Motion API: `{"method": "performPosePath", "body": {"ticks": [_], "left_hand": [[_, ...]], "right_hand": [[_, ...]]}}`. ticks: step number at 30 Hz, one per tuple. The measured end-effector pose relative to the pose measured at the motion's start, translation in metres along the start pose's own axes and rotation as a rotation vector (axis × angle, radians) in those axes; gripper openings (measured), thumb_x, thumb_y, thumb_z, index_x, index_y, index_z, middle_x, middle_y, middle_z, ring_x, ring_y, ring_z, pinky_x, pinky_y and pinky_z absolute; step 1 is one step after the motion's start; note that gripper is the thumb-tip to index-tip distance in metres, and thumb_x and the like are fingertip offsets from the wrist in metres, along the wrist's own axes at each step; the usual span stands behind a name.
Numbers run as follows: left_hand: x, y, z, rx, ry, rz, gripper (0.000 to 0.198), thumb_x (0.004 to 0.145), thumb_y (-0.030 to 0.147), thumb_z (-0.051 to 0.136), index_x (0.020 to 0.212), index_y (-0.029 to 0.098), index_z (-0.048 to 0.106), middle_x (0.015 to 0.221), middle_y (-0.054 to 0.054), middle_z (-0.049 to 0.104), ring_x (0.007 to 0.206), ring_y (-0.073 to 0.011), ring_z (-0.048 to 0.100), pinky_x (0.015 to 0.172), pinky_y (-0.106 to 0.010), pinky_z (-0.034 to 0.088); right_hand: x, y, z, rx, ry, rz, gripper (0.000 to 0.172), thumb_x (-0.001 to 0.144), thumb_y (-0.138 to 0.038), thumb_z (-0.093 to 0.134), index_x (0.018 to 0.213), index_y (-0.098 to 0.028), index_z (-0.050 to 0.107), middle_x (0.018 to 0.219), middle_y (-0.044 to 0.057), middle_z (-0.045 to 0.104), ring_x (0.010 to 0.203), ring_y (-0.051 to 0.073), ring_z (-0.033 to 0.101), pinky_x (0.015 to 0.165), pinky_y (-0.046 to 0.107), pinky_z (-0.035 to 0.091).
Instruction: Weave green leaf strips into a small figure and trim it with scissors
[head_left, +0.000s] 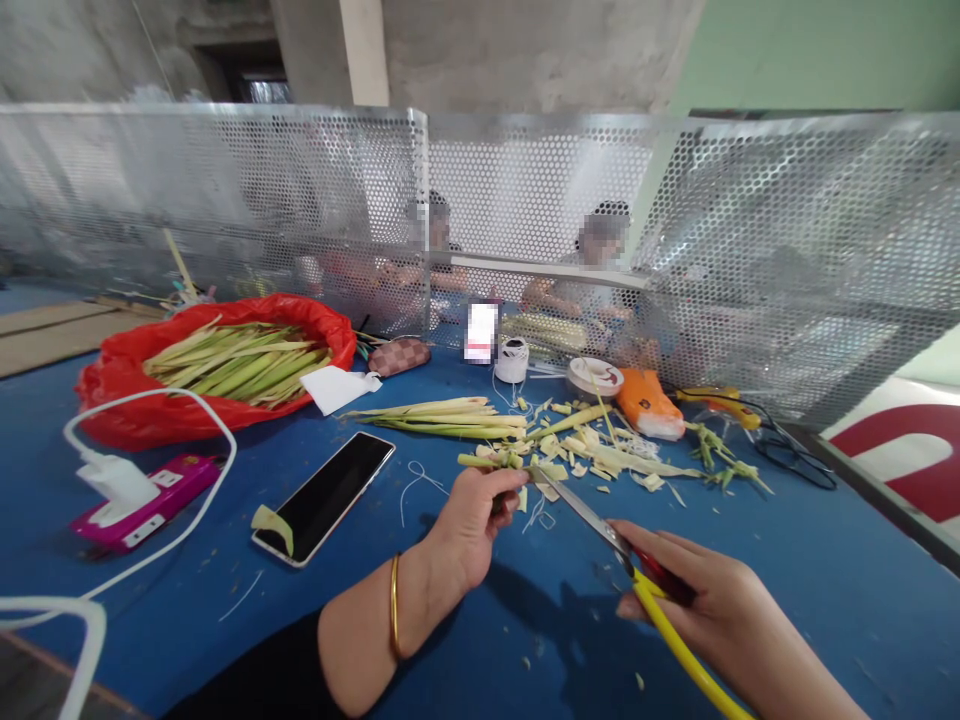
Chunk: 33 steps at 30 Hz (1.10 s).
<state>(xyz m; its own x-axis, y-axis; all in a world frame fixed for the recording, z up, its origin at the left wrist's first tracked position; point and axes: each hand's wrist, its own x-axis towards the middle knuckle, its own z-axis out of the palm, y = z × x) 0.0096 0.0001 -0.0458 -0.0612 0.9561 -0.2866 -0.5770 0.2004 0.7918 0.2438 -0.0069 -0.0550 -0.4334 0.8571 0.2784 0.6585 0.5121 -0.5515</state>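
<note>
My left hand (480,510), with a gold bangle at the wrist, pinches a short green plant stalk (480,461) between thumb and fingers. My right hand (697,590) is closed on a pair of scissors (589,515) with yellow and red on the handles. Their blades point up and left, with the tips near my left fingertips and the stalk. Whether the blades touch the stalk, I cannot tell. Pale leaf scraps (592,455) lie scattered just behind both hands. Beyond the left hand lies a bundle of long green stalks (450,415).
A red plastic bag (105,400) of leaf strips stands at left, near a phone (326,497) and a magenta power strip (180,490). Thread spool (512,362), tape roll (592,378), orange packet (646,400) and glue gun (720,400) line the perforated metal divider (525,180). People sit behind it.
</note>
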Motion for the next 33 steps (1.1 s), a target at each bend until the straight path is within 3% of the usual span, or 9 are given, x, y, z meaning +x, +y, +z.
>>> {"method": "performPosePath", "body": {"ticks": [10,17,21,25,31,33], "left_hand": [[-0.001,0.0,0.002,0.052,-0.023,0.012,0.016,0.056,0.017,0.073,0.068,0.013,0.063,0.058,0.003,0.049,0.047,-0.0037,0.033,0.047,-0.022,0.015],[0.0,-0.001,0.002,0.066,-0.008,-0.027,0.014,0.058,0.017,0.075,0.066,0.014,0.063,0.057,0.004,0.047,0.048,-0.0046,0.036,0.047,-0.021,0.02],[-0.003,0.004,0.004,0.023,-0.084,-0.052,0.014,0.065,0.021,0.075,0.071,0.012,0.066,0.063,0.0,0.053,0.054,-0.0064,0.042,0.049,-0.02,0.027],[-0.003,0.004,0.004,-0.13,-0.127,-0.112,0.018,0.071,0.026,0.073,0.078,0.012,0.065,0.07,-0.001,0.056,0.057,-0.0076,0.048,0.049,-0.019,0.033],[-0.004,-0.003,0.001,-0.23,-0.248,-0.37,0.015,0.071,0.02,0.073,0.077,0.011,0.063,0.07,-0.002,0.058,0.045,-0.0011,0.032,0.04,-0.015,0.023],[-0.005,-0.007,0.0,-0.226,-0.265,-0.45,0.013,0.071,0.017,0.072,0.073,0.011,0.061,0.068,-0.002,0.058,0.043,-0.0002,0.027,0.038,-0.014,0.019]], "right_hand": [[-0.002,-0.01,-0.003,0.023,-0.023,0.076,0.051,0.07,-0.043,0.074,0.116,-0.023,0.07,0.105,0.01,0.073,0.088,0.026,0.07,0.075,0.028,0.058],[-0.001,-0.008,-0.003,0.044,-0.023,0.06,0.049,0.068,-0.04,0.075,0.114,-0.025,0.071,0.093,0.005,0.076,0.077,0.022,0.071,0.067,0.023,0.057],[-0.002,0.0,-0.004,0.1,0.069,0.196,0.051,0.067,-0.046,0.074,0.112,-0.021,0.072,0.094,0.005,0.076,0.08,0.023,0.07,0.069,0.023,0.056],[-0.001,0.015,0.0,0.254,0.14,0.33,0.061,0.067,-0.049,0.073,0.118,-0.016,0.068,0.081,0.003,0.072,0.07,0.02,0.065,0.061,0.023,0.054],[0.001,0.01,0.019,0.562,0.156,0.441,0.07,0.062,-0.059,0.073,0.117,-0.017,0.068,0.062,-0.002,0.056,0.046,0.01,0.046,0.037,0.02,0.037],[0.001,0.003,0.023,0.635,0.164,0.471,0.069,0.06,-0.06,0.074,0.115,-0.018,0.068,0.059,-0.004,0.051,0.043,0.008,0.04,0.036,0.019,0.033]]}}
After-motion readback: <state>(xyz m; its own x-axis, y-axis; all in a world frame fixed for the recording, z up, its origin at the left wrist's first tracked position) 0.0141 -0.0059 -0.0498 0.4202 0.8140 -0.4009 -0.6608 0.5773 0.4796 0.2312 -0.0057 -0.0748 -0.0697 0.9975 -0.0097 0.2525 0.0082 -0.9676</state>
